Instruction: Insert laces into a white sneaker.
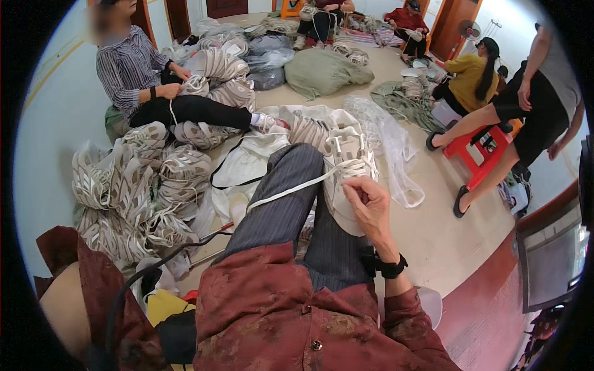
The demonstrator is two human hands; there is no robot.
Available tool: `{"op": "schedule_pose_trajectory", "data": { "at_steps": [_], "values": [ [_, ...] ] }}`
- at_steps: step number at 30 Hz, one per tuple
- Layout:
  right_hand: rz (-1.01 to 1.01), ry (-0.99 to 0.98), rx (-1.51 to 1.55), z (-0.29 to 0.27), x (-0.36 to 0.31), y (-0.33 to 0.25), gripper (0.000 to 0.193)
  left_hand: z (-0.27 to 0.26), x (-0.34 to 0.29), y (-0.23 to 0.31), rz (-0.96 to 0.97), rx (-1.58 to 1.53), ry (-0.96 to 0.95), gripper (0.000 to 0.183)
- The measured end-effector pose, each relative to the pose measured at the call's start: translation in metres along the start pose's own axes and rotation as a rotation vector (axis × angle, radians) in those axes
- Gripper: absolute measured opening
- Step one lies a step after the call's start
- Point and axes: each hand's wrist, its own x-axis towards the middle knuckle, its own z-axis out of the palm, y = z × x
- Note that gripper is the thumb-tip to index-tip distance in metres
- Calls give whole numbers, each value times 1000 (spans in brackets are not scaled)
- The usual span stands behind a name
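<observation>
A beige and white sneaker [339,196] rests across my right leg, its toe pointing toward me. From its lacing a flat cream shoelace [291,189] runs left and hangs over my left knee. My right hand [371,207], with a black band at the wrist, is over the sneaker's right side, beside the lacing. Its thumb and fingers are curled together; whatever lies between them is hidden. Of my left arm only the sleeve and part of the forearm show at the lower left, and the hand is out of the picture.
Bundled sneakers [127,179] are heaped to my left; a white sack [241,164] lies before my knees. Clear plastic bags [396,161] and a green sack [325,71] are on the floor. A person stands by a red stool [473,154]; several others sit around the room.
</observation>
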Motion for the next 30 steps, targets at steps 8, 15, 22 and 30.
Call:
{"op": "schedule_pose_trajectory", "data": {
  "at_steps": [8, 15, 22, 30],
  "values": [
    [-22, -9, -115, -1, 8, -2, 6, 7, -10, 12, 34, -30, -85, 33],
    [-79, 4, -86, 3, 8, 11, 6, 15, -12, 17, 75, -52, -93, 31],
    [-73, 8, -111, 3, 9, 8, 6, 14, -16, 10, 111, -23, -96, 30],
    [-96, -12, -135, 5, 11, 0, 5, 24, -15, 6, 142, -16, -87, 28]
  ]
}}
